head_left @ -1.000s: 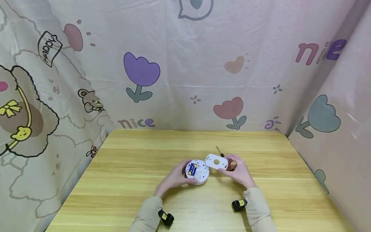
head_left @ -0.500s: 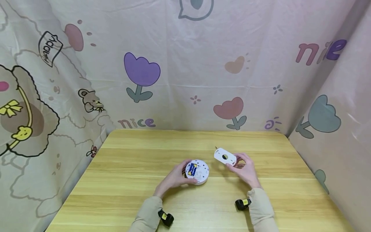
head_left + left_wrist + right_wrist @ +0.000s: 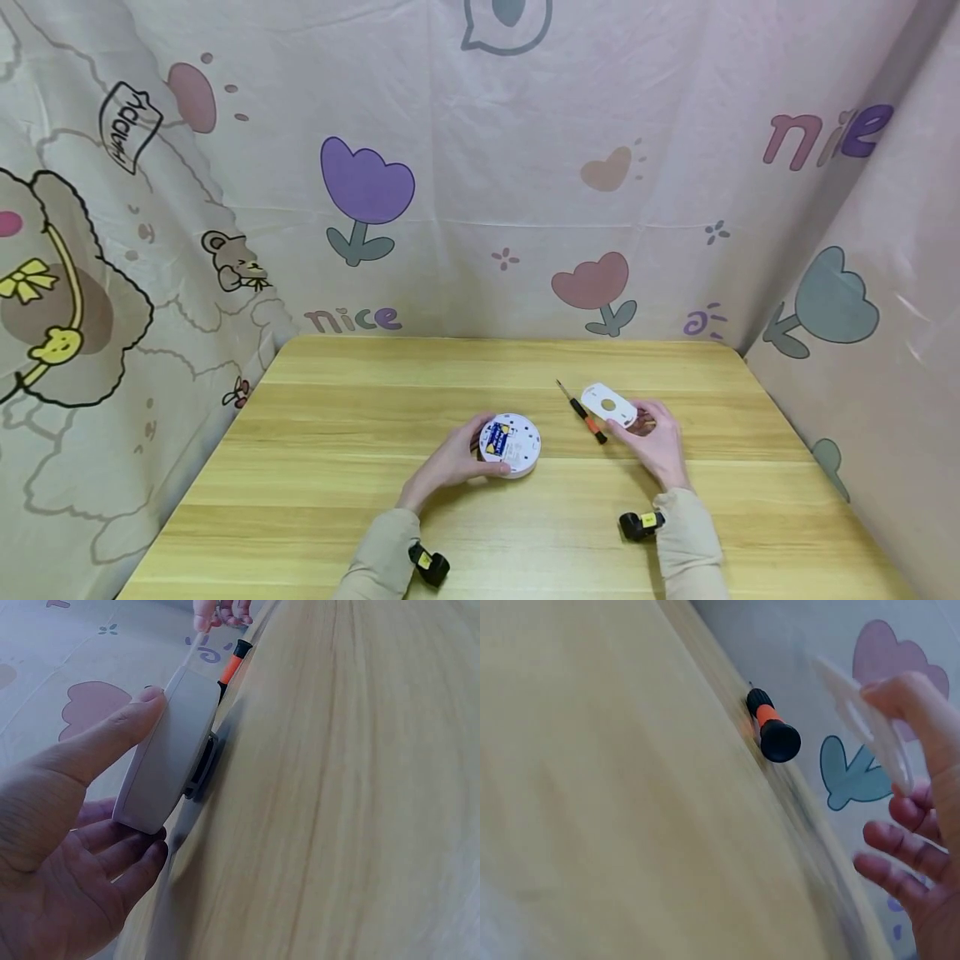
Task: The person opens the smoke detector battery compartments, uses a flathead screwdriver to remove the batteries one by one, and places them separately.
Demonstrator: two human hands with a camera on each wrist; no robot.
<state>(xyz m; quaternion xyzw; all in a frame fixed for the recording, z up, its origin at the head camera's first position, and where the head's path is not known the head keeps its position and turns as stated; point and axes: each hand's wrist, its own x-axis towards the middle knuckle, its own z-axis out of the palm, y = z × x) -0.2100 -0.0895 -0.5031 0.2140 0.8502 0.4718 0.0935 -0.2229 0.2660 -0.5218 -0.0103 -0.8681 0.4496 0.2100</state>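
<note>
My left hand (image 3: 452,458) grips a round white device (image 3: 522,446), perhaps a smoke detector, by its left side. Its face shows a blue and yellow battery (image 3: 498,438) and small slots. In the left wrist view the device (image 3: 166,750) is edge-on, held a little above the table, thumb on one face and fingers at the rim. My right hand (image 3: 657,442) pinches a flat white mounting plate (image 3: 600,402) with rounded ends and a central round hole. The plate (image 3: 859,712) appears edge-on and blurred in the right wrist view, clear of the table.
A small screwdriver (image 3: 588,418) with a black and orange handle lies on the wooden table (image 3: 337,467) between the hands, just left of the plate. Printed curtains (image 3: 465,167) hang behind and beside the table. A black wrist camera (image 3: 639,526) sits at the right sleeve.
My right hand has carried the plate to the right, away from the round device, uncovering the screwdriver. The left hand and the device have stayed in place.
</note>
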